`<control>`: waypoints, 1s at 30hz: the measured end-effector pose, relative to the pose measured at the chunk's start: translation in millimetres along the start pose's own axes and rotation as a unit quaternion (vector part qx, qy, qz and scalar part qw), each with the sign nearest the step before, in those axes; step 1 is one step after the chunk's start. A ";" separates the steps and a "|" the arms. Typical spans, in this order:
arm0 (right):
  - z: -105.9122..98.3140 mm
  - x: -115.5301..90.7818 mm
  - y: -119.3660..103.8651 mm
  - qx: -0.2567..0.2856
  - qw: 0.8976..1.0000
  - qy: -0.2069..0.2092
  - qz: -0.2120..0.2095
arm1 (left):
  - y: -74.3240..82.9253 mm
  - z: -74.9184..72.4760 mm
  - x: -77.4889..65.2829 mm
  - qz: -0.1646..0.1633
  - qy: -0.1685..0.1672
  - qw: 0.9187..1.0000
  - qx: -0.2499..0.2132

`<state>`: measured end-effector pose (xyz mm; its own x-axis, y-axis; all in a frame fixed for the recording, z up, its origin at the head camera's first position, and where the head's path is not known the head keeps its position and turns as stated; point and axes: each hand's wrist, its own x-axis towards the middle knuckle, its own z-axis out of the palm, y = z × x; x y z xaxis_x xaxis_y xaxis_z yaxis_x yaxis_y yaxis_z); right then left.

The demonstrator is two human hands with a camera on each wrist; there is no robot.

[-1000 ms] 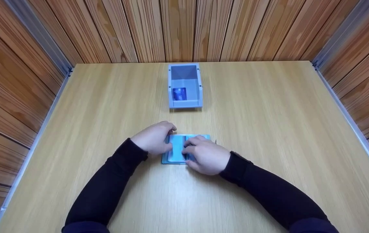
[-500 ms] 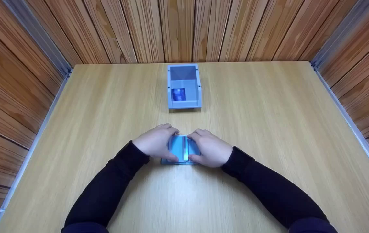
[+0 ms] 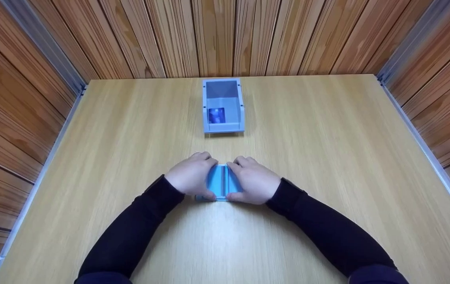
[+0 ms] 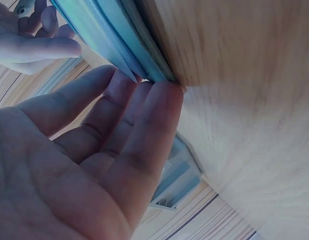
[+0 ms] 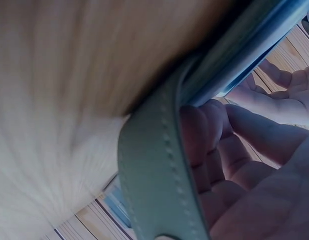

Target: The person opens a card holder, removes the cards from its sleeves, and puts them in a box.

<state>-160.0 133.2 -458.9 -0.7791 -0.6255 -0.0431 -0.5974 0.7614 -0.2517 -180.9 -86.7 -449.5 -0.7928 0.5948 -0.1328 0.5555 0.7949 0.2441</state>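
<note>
A light-blue wallet [image 3: 216, 183] lies on the table between my hands, a narrow upright band running down its middle. My left hand [image 3: 192, 173] grips its left side, thumb at the near edge and fingers at the far edge. Opposite, my right hand [image 3: 257, 181] holds the right side in the same manner. In the left wrist view the fingertips meet the layered edge of the wallet [image 4: 127, 37]. The right wrist view shows a stitched greenish strap [image 5: 149, 150] looping off the wallet's edge, in front of the right fingers. Both hands cover the wallet's outer ends.
A blue-grey open bin [image 3: 224, 128] stands beyond the hands near the back of the wooden table [image 3: 327, 138]. Inside it lies a dark-blue card-like piece [image 3: 216, 115]. Wood-plank walls [image 3: 213, 35] enclose the back and both sides.
My right hand has left the wallet's middle and taken hold of its right side. The left hand has shifted slightly right, its thumb now at the near edge. The hands are closer together.
</note>
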 end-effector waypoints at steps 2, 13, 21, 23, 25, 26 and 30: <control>0.3 0.7 -0.5 -0.005 1.000 -0.002 -0.002 | 0.6 0.8 0.0 0.002 0.004 1.000 0.004; 0.9 2.6 -1.6 -0.011 1.000 -0.002 -0.002 | 1.3 1.8 -0.3 0.011 0.013 1.000 0.005; 1.5 3.7 -1.2 0.005 1.000 0.007 0.008 | 0.6 2.0 0.2 0.013 0.017 1.000 0.003; 1.3 4.0 -1.3 0.012 1.000 0.006 0.015 | 0.4 2.2 0.3 0.012 0.016 1.000 0.002; 1.0 4.2 -1.3 0.016 1.000 0.006 0.018 | 0.3 2.4 0.4 0.011 0.016 1.000 0.001; 0.8 4.3 -1.3 0.018 1.000 0.005 0.020 | 0.3 2.4 0.5 0.011 0.016 1.000 0.001; -0.1 4.3 -1.1 0.025 0.999 0.005 0.024 | 0.1 2.8 0.7 0.011 0.017 1.000 0.000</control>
<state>-162.7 129.7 -458.7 -0.8089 -0.5861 -0.0469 -0.5489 0.7814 -0.2969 -180.7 -85.9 -452.2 -0.7878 0.6086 -0.0952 0.5737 0.7812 0.2462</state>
